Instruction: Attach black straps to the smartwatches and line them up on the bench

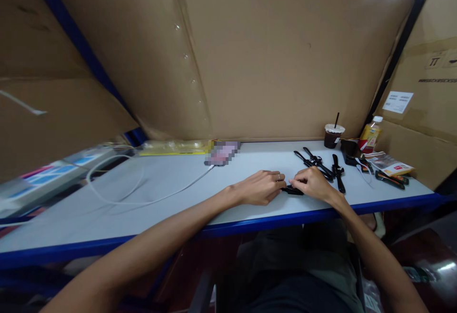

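A slim black plastic piece (pixel 294 191) is held low over the near part of the pale grey tabletop (pixel 185 179), between the two hands. It is glossy, dark and narrow, and is partly covered by fingers, so its full shape cannot be told. Its left end is gripped by the closed fingers of the left hand (pixel 260 188), on which one ring (pixel 279 176) is worn. The fingers of the right hand (pixel 312 183) are curled together against its other end; whether anything small is pinched there cannot be told.

Beyond and beside the right hand, at least three similar black parts (pixel 338 173) are laid out: one is set apart at the right, while the others are crossed or overlapped, so an exact count is not given. Farther right, one black open container (pixel 350 152), one printed packet (pixel 391 164) and two black-and-orange items (pixel 390 180) are seen. One lidded cup (pixel 334 136) with one straw (pixel 336 120) and one capped bottle (pixel 372 135) are stood behind. Toward the left, one pixelated phone (pixel 223 153) is joined to one white cable (pixel 171 191).
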Demonstrator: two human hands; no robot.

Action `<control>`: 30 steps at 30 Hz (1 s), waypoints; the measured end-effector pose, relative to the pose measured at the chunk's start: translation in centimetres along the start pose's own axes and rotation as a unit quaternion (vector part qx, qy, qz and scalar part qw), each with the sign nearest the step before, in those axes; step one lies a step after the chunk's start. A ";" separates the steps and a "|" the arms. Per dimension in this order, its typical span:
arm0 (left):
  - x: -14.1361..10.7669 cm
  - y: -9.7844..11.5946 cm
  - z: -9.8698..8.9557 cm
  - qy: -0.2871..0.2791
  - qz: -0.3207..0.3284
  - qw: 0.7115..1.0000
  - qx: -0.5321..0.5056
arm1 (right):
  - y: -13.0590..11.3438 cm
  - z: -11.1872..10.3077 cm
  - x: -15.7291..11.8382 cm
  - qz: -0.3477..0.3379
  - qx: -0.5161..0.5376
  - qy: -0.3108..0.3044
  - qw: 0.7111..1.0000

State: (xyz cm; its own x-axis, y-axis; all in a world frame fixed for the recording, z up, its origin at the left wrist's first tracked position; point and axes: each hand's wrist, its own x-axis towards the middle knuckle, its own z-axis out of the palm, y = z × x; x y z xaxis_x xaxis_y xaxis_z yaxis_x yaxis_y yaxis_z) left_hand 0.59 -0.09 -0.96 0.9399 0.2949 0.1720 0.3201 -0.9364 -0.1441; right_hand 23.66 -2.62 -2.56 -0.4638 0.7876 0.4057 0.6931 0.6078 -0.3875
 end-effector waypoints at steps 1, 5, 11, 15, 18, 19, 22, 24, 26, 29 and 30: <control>0.0 0.0 0.0 -0.001 -0.001 1.000 -0.002 | 0.0 0.0 0.0 -0.003 0.007 0.002 1.000; 0.0 0.0 0.1 -0.003 -0.001 1.000 -0.001 | 0.2 0.0 0.0 0.014 -0.025 0.025 0.999; 0.0 0.0 0.1 -0.009 -0.006 1.000 0.008 | 0.1 0.0 0.0 0.007 -0.017 0.006 1.000; 0.0 0.0 0.1 -0.003 -0.003 1.000 -0.004 | -0.1 -0.1 0.0 -0.006 -0.006 0.004 1.000; 0.0 0.0 0.1 -0.001 0.000 1.000 -0.005 | 0.1 -0.1 0.1 0.018 -0.048 0.025 0.998; 0.0 0.0 0.1 -0.001 0.000 1.000 -0.004 | 0.2 -0.1 0.0 0.023 -0.056 0.029 0.998; 0.0 0.0 0.1 -0.003 -0.001 1.000 0.002 | 0.2 0.0 0.0 0.014 -0.038 0.015 0.999; 0.0 0.0 0.2 -0.004 -0.003 1.000 0.006 | 0.0 0.0 0.0 -0.001 -0.008 -0.001 1.000; 0.0 -0.1 0.2 -0.007 -0.004 1.000 0.008 | -0.1 0.0 0.0 -0.005 0.011 -0.003 1.000; 0.0 -0.1 0.3 -0.008 -0.005 1.000 0.007 | -0.2 -0.1 0.0 0.000 0.014 0.014 1.000; 0.0 -0.1 0.2 -0.008 -0.005 1.000 0.007 | -0.2 -0.1 0.0 -0.001 0.014 0.018 1.000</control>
State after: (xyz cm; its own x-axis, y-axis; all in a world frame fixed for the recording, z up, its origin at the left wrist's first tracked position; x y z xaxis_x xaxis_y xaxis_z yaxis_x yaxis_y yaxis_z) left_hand 0.59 0.05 -1.19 0.9382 0.3081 0.1577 0.3317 -0.9304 -0.1557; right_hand 23.60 -2.74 -2.38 -0.4457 0.7821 0.4355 0.6762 0.6129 -0.4087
